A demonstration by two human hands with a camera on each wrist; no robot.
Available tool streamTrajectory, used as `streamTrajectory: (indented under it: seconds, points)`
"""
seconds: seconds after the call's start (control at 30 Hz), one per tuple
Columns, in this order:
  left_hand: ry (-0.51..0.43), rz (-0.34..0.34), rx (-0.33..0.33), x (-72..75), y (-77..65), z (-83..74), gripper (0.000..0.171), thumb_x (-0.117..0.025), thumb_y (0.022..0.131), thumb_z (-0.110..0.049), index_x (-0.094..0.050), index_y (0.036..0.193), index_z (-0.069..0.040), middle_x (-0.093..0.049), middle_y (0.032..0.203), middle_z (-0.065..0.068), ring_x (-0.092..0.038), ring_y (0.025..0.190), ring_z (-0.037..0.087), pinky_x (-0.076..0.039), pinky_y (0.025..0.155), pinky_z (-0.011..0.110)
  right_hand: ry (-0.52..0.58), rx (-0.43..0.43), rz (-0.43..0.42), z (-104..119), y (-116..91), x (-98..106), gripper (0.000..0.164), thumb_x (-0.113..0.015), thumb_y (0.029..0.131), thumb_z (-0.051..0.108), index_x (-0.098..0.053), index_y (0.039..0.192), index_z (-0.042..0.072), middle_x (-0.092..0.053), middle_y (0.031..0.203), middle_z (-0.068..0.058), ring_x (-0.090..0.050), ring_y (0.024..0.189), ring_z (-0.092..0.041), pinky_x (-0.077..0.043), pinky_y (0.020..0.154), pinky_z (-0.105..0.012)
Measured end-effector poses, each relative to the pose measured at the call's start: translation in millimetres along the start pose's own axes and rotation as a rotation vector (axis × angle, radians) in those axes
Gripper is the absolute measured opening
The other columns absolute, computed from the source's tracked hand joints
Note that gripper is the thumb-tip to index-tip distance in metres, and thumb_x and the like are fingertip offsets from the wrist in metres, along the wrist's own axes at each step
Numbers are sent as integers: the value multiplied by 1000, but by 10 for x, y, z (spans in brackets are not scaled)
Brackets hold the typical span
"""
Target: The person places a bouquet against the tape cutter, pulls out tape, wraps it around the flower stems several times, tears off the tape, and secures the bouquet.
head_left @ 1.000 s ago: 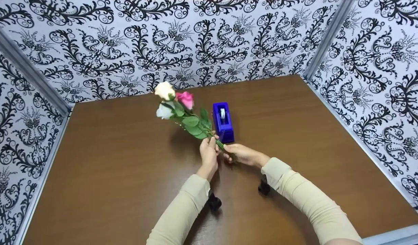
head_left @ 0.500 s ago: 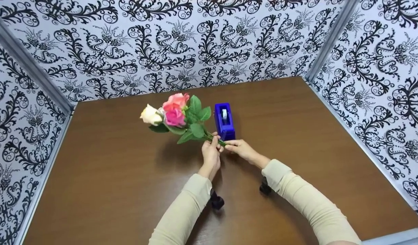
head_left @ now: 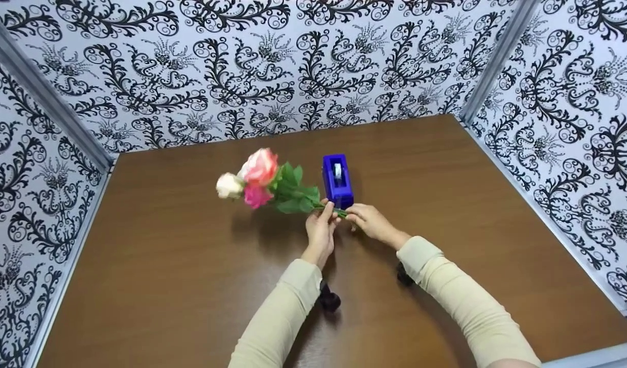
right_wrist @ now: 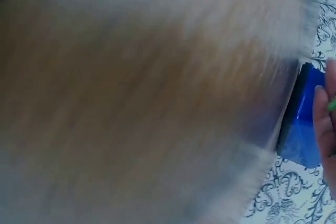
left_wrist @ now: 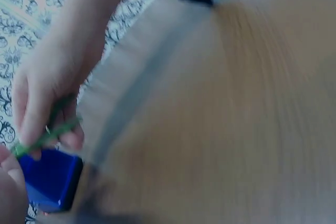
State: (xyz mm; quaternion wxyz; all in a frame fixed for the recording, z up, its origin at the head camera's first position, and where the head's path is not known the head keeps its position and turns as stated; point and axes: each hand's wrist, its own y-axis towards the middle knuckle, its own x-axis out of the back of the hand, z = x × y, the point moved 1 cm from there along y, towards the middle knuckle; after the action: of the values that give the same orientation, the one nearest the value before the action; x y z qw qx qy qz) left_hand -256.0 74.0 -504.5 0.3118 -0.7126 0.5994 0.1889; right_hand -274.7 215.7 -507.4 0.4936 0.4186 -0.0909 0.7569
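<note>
Several roses in a bunch [head_left: 292, 195] lie tilted across the air over the table, their pink, coral and cream heads pointing left and slightly blurred. My left hand [head_left: 321, 232] grips the stems just below the leaves, thumb on top. At the stem ends my right hand [head_left: 372, 222] pinches the stems between thumb and fingers. Right behind both hands stands a blue tape dispenser [head_left: 338, 186] with a roll of clear tape in it. The left wrist view shows the green stems [left_wrist: 50, 137] between the two hands, close over the blue dispenser [left_wrist: 50, 179].
A brown wooden table [head_left: 190, 286] lies beneath everything. Patterned black and white panels [head_left: 252, 66] with grey metal posts [head_left: 489, 61] enclose its back and sides. Black wrist devices [head_left: 329, 300] hang under both cuffs.
The bunch has turned about its stems and its heads have swung down to the left, so the stems lie more level. My right hand has shifted slightly up and right along with the stem ends.
</note>
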Motion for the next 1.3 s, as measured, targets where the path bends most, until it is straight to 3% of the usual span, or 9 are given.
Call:
streamTrajectory:
  seconds: [0.13,0.23,0.33,0.43,0.63,0.73,0.87,1.0,1.3]
  points:
    - [33,-17,-16,-40,0,6,35,-51,92,-6,-45,123,12,-52,70,-3,-45,57,2,-39,54,14,173,-92,80,-10,21,43,27,-47,96,16,-60,92,-7,-61,76,-13,-55,57,-13,-47,58,-25]
    - [74,34,-16,-38,18,11,37,-47,94,-5,-42,127,11,-51,75,-4,-41,57,1,-36,54,14,383,-204,201,-48,37,89,35,-38,99,14,-55,90,-15,-54,64,-6,-47,55,-7,-40,54,-21]
    - [82,87,-12,-25,40,28,37,-44,95,-4,-40,129,10,-50,77,-4,-41,58,2,-36,55,14,461,-244,278,-95,39,108,36,-34,99,11,-52,92,-19,-47,65,-1,-43,59,-5,-36,57,-20]
    - [49,84,-14,-28,44,52,40,-45,95,-4,-37,131,10,-54,79,-5,-43,59,2,-38,56,14,407,-195,231,-119,27,99,29,-39,97,7,-55,96,-18,-49,67,-8,-45,63,-8,-37,59,-20]
    - [-47,-67,1,-105,19,57,28,-51,92,-4,-44,116,10,-48,66,-3,-45,58,3,-39,53,14,103,-17,16,-70,31,51,19,-53,91,7,-63,96,-9,-62,83,-20,-58,64,-23,-49,60,-27]
    - [-55,-115,-20,-138,20,45,20,-51,92,-2,-47,108,9,-48,65,-3,-45,56,3,-39,52,14,153,-78,46,-42,54,56,21,-53,92,9,-63,98,-8,-63,88,-21,-60,65,-25,-52,61,-32]
    - [-19,-127,-44,-160,24,46,24,-51,91,0,-48,112,12,-54,73,-3,-45,55,1,-39,52,13,221,-190,145,-40,103,119,27,-46,96,14,-61,97,-8,-62,83,-19,-57,70,-19,-50,65,-31]
    - [-22,-106,-48,-171,19,75,23,-50,91,1,-47,111,10,-56,77,-2,-47,56,2,-40,54,14,203,-203,188,-55,155,194,26,-45,96,13,-61,94,-7,-61,80,-20,-56,72,-21,-48,66,-31]
    - [-97,-92,-55,-222,-20,114,23,-54,90,-1,-48,110,8,-54,70,-6,-50,58,4,-42,56,16,47,-103,58,-66,144,241,15,-53,91,9,-62,93,-3,-64,89,-15,-56,80,-22,-46,74,-33]
